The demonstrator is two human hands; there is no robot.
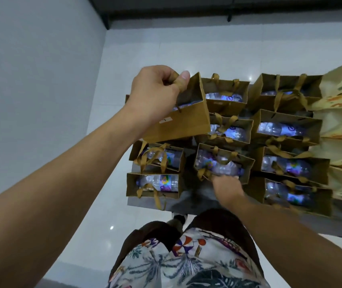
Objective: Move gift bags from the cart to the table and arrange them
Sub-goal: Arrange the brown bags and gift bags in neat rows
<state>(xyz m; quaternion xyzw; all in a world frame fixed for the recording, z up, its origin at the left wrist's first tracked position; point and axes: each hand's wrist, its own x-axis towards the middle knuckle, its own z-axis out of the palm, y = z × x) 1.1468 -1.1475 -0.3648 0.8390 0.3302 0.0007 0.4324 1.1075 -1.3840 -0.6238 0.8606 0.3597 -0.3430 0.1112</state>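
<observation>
Kraft-paper gift bags, each with a bottle, crowd the cart (186, 201); left hand (155, 94) grips a lifted bag (188, 119) by its ribbon handles at 11 o'clock; right hand (227, 189) apparently pinches the centre bag (224, 163) handles; lift straight up, keep level.

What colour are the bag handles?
Mustard-gold ribbon handles, a shade yellower than the brown bags; head view.

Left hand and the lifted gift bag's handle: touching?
Touching. The head view shows the left hand with fingers and thumb curled round the ribbon handle of the lifted gift bag.
</observation>
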